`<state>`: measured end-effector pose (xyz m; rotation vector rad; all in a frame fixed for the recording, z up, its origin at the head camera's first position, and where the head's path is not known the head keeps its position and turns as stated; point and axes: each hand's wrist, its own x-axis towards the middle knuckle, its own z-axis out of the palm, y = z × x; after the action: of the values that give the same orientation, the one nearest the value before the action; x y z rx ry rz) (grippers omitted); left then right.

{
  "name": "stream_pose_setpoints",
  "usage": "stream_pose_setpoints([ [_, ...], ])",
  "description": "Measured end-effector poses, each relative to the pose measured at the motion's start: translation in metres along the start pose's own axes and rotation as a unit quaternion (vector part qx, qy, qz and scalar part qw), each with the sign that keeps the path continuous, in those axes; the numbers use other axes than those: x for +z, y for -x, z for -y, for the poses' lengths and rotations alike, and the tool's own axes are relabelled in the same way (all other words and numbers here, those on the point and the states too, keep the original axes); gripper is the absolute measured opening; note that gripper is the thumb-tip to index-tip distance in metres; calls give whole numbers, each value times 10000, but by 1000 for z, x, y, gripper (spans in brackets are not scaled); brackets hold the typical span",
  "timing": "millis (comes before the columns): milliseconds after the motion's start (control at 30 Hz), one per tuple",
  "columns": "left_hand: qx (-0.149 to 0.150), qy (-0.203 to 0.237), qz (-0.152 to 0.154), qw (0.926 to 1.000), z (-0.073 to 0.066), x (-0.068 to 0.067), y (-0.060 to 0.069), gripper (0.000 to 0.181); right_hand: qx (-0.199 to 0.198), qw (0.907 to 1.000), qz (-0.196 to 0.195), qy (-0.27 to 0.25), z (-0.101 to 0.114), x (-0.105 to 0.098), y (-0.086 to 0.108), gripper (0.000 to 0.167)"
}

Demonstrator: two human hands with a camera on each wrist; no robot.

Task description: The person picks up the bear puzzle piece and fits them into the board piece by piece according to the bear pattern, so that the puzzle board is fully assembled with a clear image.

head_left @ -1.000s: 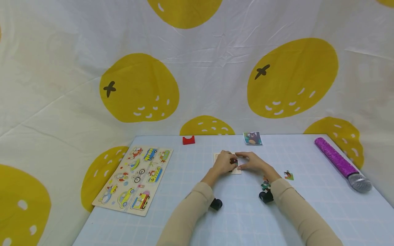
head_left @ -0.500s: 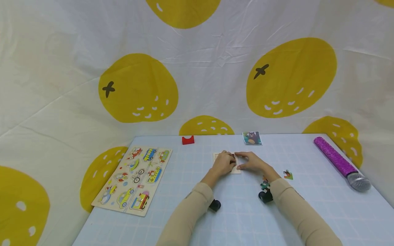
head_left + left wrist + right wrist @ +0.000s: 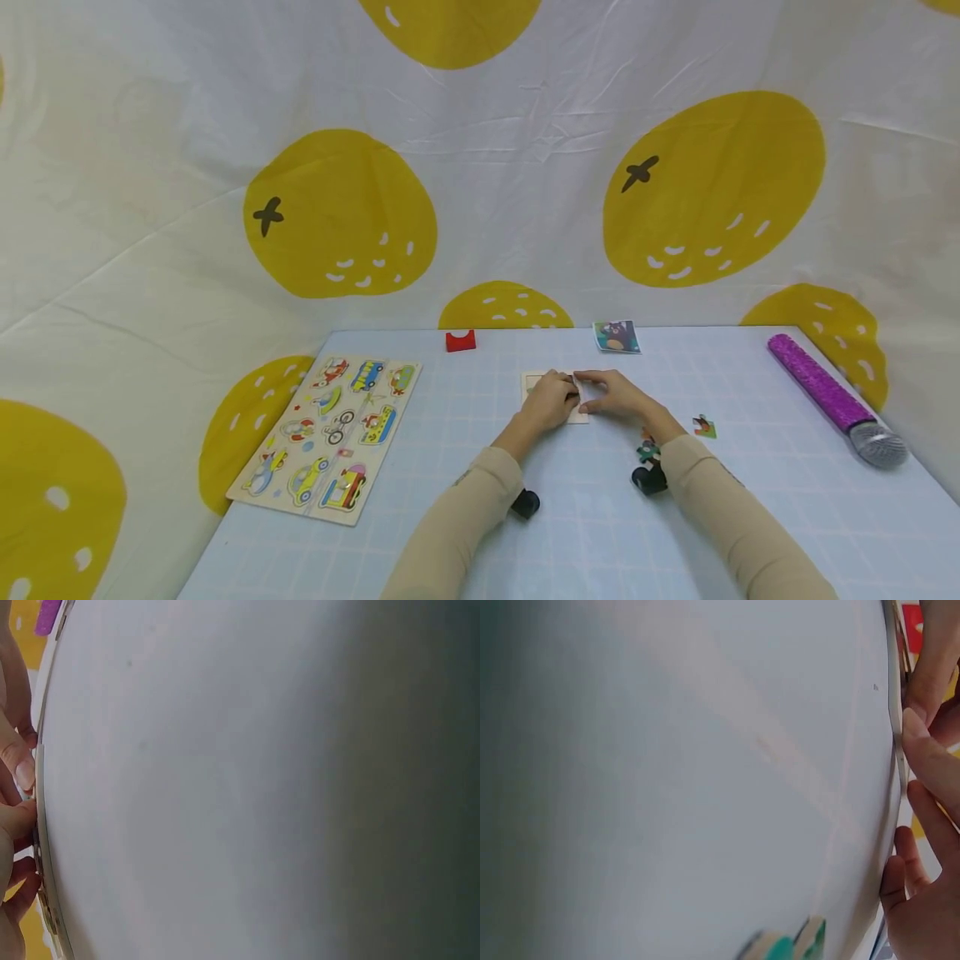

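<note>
A small pale wooden puzzle board (image 3: 530, 382) lies flat in the middle of the table, largely covered by both hands. My left hand (image 3: 551, 400) is over it, fingers bent down at a puzzle piece that they hide almost wholly. Thumb and forefinger of my right hand (image 3: 617, 396) hold the board's right edge, close to the left fingertips. In the left wrist view, the board's edge (image 3: 45, 825) shows side-on below the fingers. Loose puzzle pieces (image 3: 648, 451) lie by the right wrist, and another puzzle piece (image 3: 704, 427) is farther right.
A peg puzzle of vehicles (image 3: 326, 433) lies at the left. Near the back edge are a red notched block (image 3: 461, 341) and a bear picture card (image 3: 617, 337). A purple glitter microphone (image 3: 832, 396) rests at the right. Fruit-patterned cloth (image 3: 517, 208) hangs behind.
The brown-and-dark piece seen between the hands a second ago is now covered by my left fingers, which have shifted slightly. My right hand stays at the board's edge.
</note>
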<state>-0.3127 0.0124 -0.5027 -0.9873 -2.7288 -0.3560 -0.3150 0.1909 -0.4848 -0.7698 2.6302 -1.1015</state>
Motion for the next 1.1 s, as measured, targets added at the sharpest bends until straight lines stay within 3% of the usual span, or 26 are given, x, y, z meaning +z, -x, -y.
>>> stream_pose_setpoints([
  [200, 135, -490, 65, 9987, -2, -1, 0, 18, 0, 10000, -6, 47, -1, 0, 1, 68],
  [433, 166, -604, 51, 9980, -4, -2, 2, 16, 82, 10000, -25, 12, -2, 0, 0, 68],
  [633, 66, -462, 49, 9989, -7, -3, 3, 14, 146, 9999, -40, -32, -5, 2, 0, 68],
  [1100, -275, -926, 361, 9947, -15, -3, 3, 18, 26, 9999, -114, 7, -2, 1, 2, 67],
])
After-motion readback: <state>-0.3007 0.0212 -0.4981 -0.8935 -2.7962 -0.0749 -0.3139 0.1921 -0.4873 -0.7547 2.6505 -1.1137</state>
